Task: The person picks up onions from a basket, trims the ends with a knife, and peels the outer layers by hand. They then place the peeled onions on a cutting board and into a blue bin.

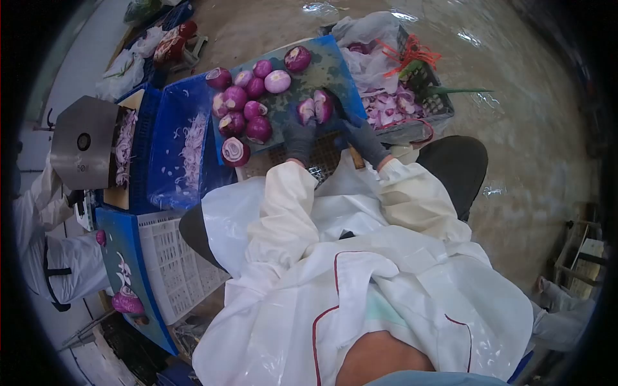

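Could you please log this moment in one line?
left hand: at onion pieces; right hand: beside onion pieces; grips: unclear; board: more onions

My gloves [369, 141] are matt, cloth-like stuff, against smooth, glossy onions [259, 130] on a blue plastic board [327, 53] with a damp sheen. My apron [257, 334] is slick, shiny plastic; my sleeves [286, 204] crinkle with a softer gloss. The machine casing [67, 138] seems dull, smooth metal, though it's blurred from here. The floor [521, 148] shines wet.
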### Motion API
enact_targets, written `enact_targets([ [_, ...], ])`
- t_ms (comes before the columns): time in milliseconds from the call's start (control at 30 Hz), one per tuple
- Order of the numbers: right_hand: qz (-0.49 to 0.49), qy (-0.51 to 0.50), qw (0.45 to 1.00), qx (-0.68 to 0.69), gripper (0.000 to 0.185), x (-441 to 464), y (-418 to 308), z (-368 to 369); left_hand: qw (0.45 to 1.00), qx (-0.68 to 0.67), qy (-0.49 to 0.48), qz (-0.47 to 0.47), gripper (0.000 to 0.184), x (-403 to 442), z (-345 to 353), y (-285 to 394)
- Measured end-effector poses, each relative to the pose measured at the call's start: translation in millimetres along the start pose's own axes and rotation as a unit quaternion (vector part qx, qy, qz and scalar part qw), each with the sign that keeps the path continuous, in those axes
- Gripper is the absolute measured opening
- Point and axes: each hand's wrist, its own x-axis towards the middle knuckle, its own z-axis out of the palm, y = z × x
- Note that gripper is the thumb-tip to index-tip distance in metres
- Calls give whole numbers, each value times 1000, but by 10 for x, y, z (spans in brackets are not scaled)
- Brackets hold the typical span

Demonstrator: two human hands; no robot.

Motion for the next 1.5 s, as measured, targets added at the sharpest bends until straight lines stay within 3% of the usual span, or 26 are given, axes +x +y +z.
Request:
enact_targets([
  [33, -18, -3, 1000, -12, 27, 42, -30, 38, 996, 81, 8, 35, 53, -28, -20, 60],
  [67, -99, 16, 992, -82, 32, 177, 122, 54, 996, 82, 11, 23, 51, -13, 2, 68],
  [133, -48, 43, 993, -95, 34, 478, 373, 57, 996, 84, 17, -4, 48, 17, 57, 48],
  [200, -32, 95, 980, -173, 36, 531, 441, -20, 1000, -27, 0, -5, 48, 62, 0, -31],
  [300, -37, 70, 997, -7, 29, 225, 52, -79, 995, -100, -22, 10, 49, 149, -107, 4],
  [333, 23, 13, 999, 21, 30, -2, -267, -92, 993, -114, -35, 26, 51, 137, -225, 168],
  [433, -47, -84, 995, 18, 31, -347, -665, -111, 983, -164, -41, 74, 55, 68, -391, 532],
  [567, -13, -78, 995, 56, 32, -530, -832, -135, 966, -232, -80, 77, 57, -46, -557, 1121],
  [667, -37, -80, 994, 64, 31, -563, -798, -190, 976, -169, -60, 123, 56, -85, -565, 1287],
  [733, -56, -67, 995, 46, 30, -538, -741, -189, 950, -288, -115, 40, 51, -212, -598, 1564],
  [800, -44, -61, 996, 40, 30, -553, -724, -217, 942, -297, -144, 52, 45, -236, -544, 1583],
  [867, -2, -64, 997, 46, 29, -606, -797, -272, 955, -199, -148, 163, 39, -150, -417, 1418],
  [967, 53, -97, 991, 76, 28, -625, -789, -400, 935, -175, -299, 79, 32, -123, -627, 1711],
  [1067, -28, -58, 993, 94, 27, -601, -664, -461, 925, -181, -332, 31, 37, 3, -394, 1566],
  [1167, -96, 102, 990, 12, 27, -640, -808, -512, 954, -203, -214, 58, 38, 149, -167, 1487],
  [1200, -146, 103, 983, -39, 30, -621, -797, -589, 945, -229, -229, 36, 43, 223, -127, 1455],
  [1233, -234, 135, 952, -144, 31, -573, -745, -622, 956, -200, -212, 42, 46, 232, -139, 1527],
  [1300, -390, 192, 833, -342, 37, -489, -623, -664, 973, -139, -179, 53, 52, 231, -172, 1659],
  [1400, -361, 180, 810, -426, 47, -643, -751, -612, 966, -175, -185, 38, 52, 261, -102, 1674],
  [1500, -350, 196, 793, -458, 47, -642, -713, -625, 978, -139, -131, 88, 49, 282, 35, 1603],
])
